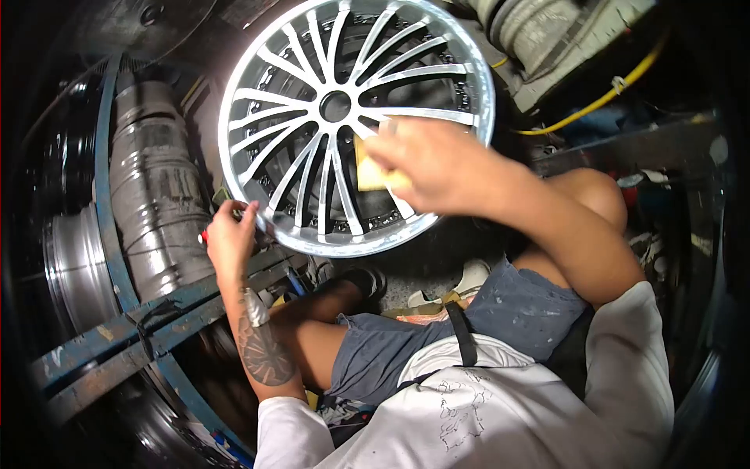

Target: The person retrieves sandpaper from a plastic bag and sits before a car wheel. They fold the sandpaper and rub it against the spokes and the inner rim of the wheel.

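Note:
A large multi-spoke wheel rim [334, 137] with pale metal spokes and a dark inside fills the upper middle. My right hand [426, 160] is closed on a yellow piece of abrasive paper or cloth [369, 172], which lies against the spokes just right of and below the hub hole. At the rim's lower left edge is my left hand [233, 234], fingers curled and touching the edge. A small red-tipped object [204, 236] shows beside that hand; whether the hand holds it is unclear.
Stacked metal rims [156, 187] stand at the left behind a blue metal frame [117, 195]. A yellow hose [601, 102] crosses the upper right, near another rim [535, 31]. My legs are below the wheel, with a sandal [366, 283] beyond them.

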Tool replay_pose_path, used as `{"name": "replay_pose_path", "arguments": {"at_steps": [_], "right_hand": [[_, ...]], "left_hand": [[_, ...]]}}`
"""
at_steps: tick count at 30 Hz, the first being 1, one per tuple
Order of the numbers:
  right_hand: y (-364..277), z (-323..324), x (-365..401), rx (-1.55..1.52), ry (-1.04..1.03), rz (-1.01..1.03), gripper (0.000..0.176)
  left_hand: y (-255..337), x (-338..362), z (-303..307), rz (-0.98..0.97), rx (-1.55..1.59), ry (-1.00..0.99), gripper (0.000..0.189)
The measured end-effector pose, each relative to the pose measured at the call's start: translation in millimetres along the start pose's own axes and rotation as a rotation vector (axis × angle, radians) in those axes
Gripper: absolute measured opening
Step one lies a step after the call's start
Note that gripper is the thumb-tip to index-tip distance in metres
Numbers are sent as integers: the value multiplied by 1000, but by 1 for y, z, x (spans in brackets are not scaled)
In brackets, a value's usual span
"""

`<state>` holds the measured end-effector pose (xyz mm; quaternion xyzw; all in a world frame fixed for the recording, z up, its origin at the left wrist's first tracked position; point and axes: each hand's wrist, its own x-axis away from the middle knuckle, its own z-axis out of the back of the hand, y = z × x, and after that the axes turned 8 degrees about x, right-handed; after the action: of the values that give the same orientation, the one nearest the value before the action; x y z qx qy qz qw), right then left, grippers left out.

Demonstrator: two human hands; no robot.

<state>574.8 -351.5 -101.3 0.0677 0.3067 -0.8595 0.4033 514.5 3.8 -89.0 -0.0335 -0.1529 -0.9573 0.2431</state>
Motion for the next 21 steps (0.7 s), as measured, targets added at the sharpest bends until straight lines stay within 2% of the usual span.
{"name": "replay_pose_path", "arguments": {"at_steps": [2, 3, 4, 7, 8, 9, 11, 14, 15, 19, 21], "right_hand": [[-13, -29, 4, -2, -193, 89, 23], [-18, -39, 4, 100, -308, 128, 21], [-20, -49, 4, 172, -324, 208, 17], [-22, -76, 1, 216, -349, 312, 14], [-23, -82, -1, 283, -414, 349, 33], [-23, -89, -2, 309, -408, 379, 36], [-16, -96, -6, 375, -417, 447, 41], [-32, -80, -18, 428, -616, 383, 38], [-41, -76, -23, 355, -605, 369, 40], [-34, -80, -14, 416, -680, 298, 39], [-43, -75, -22, 409, -628, 344, 41]], "left_hand": [[-15, -6, 4, -4, 44, 46, 41], [-14, -7, 5, -5, 59, 30, 43], [-12, -8, 3, -61, 35, 30, 43], [16, -1, 6, -42, 158, -112, 42], [5, -8, -5, -161, 93, -51, 37], [7, -7, -9, -226, 53, 11, 37], [12, -4, -8, -221, 43, -42, 36], [6, -5, -14, -286, 14, -13, 35], [4, -4, -16, -319, 6, 37, 35], [-3, -6, -15, -304, 12, -8, 35], [-7, -3, -14, -306, -8, 19, 35]]}}
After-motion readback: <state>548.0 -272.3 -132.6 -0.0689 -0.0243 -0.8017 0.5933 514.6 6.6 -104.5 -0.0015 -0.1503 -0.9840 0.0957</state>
